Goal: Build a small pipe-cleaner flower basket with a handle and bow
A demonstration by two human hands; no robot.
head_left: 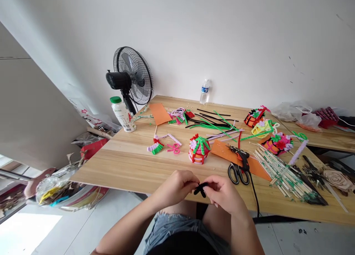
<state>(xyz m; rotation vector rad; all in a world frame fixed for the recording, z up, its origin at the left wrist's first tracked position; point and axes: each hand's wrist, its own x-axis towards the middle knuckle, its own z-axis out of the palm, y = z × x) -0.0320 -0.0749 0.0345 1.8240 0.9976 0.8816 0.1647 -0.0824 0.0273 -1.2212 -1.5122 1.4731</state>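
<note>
Between my two hands, just over the table's front edge, is a small looped piece of black pipe cleaner (200,189). My left hand (177,188) pinches its left side. From the other side, the fingertips of my right hand (222,192) close on it. Beyond them stands a small round basket-like piece (199,149) of orange, red and pink with green strips on top. Left of that lies a pink pipe cleaner bow (173,148), beside a curved strip of red, green and lilac pipe cleaner (156,147).
Black-handled scissors (237,173) and a glue gun (240,155) with a cord lie to the right, near a pile of wrapped sticks (285,173). Loose pipe cleaners (213,121) lie further back. A white bottle (123,116), a fan (133,75) and a water bottle (204,92) stand behind.
</note>
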